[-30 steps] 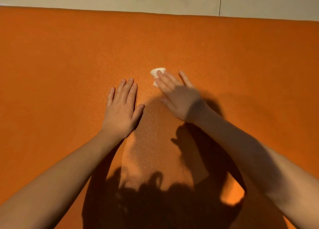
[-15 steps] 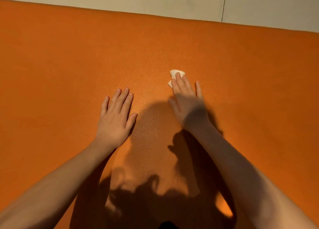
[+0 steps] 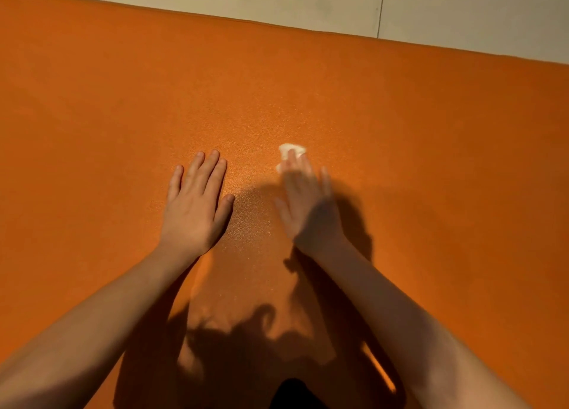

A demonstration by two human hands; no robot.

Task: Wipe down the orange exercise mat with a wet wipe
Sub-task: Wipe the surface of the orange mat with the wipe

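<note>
change: right hand (image 3: 306, 202) and wet wipe (image 3: 289, 150) now nearer left hand (image 3: 197, 206).
grip: both hands flat; right presses wet wipe onto orange mat (image 3: 92, 116).

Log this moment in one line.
step: wipe mat | right hand: presses wipe on mat | left hand: flat on mat

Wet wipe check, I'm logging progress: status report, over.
Left hand flat on the orange mat, holding nothing. Right hand, blurred, straight fingers pressing the wet wipe onto the mat. No obstacle seen ahead of the wipe.
</note>
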